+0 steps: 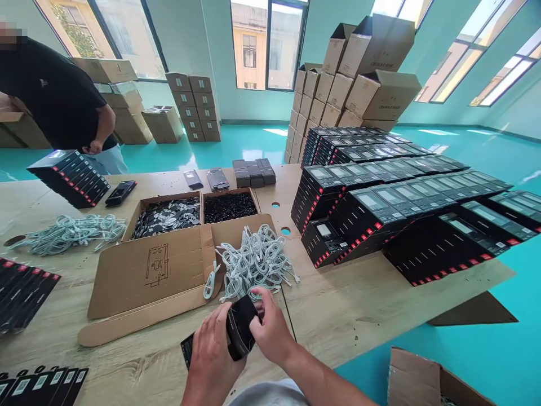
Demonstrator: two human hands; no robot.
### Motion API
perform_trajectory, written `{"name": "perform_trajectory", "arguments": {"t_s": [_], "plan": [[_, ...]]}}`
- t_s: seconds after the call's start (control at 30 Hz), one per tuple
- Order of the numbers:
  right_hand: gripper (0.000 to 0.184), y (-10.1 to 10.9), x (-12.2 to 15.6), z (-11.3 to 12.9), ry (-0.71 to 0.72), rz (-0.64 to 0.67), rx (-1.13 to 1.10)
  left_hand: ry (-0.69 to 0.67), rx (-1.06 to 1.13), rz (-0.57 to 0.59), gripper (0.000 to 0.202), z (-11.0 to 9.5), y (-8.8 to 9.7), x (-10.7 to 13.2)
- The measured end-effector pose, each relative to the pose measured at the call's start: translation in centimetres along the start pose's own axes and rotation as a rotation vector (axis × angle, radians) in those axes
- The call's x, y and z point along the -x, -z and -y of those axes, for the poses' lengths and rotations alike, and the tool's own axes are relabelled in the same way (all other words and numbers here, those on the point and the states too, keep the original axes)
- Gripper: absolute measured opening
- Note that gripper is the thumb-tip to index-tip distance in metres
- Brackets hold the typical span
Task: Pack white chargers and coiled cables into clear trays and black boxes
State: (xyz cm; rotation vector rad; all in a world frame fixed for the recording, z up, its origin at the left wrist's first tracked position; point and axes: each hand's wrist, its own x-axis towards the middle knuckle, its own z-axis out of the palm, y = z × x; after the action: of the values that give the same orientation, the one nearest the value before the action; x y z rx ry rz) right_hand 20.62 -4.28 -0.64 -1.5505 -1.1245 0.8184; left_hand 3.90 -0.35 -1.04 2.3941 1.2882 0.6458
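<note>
A small black cardboard box [242, 327] is held at a tilt above the front of the table. My left hand [213, 345] wraps round its body, fingers over the top side. At the box's far end, my right hand [270, 327] is closed, thumb and fingers pinching the end by its flap. What lies inside the box is hidden. Just beyond my hands lies a heap of coiled white cables [256, 262], with one separate white coil [211, 282] beside it on a cardboard flap [147, 273].
An open carton holds dark flat pieces [169, 217] and small black parts [230, 207]. Stacked black boxes [380, 197] fill the right side. More cables [71, 232] and black packages [25, 293] lie left. A person in a black shirt [54, 96] stands across the table.
</note>
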Motion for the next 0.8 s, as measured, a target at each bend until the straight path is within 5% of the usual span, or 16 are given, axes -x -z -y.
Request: {"name": "perform_trajectory", "arguments": {"t_s": [0.13,0.27,0.43,0.57,0.8], "plan": [[0.029,0.0,0.3,0.1,0.145,0.095,0.245,0.020,-0.204,-0.100,0.068,0.1,-0.6,0.0],[0.019,-1.3,0.4,-1.3,-0.157,0.234,0.094,-0.041,-0.282,-0.102,0.066,0.5,-1.2,0.3],[0.047,-1.3,-0.6,-4.1,-0.386,0.123,-0.354,-0.069,-0.310,-0.058,0.068,2.3,-1.8,1.4],[0.054,1.6,-2.4,-6.3,-0.589,0.111,-0.544,0.148,-0.404,0.118,0.074,4.9,-1.0,3.2],[0.023,4.2,-4.1,-9.5,-0.585,0.220,-0.161,0.605,-0.479,0.176,0.085,12.1,0.4,5.3]]}}
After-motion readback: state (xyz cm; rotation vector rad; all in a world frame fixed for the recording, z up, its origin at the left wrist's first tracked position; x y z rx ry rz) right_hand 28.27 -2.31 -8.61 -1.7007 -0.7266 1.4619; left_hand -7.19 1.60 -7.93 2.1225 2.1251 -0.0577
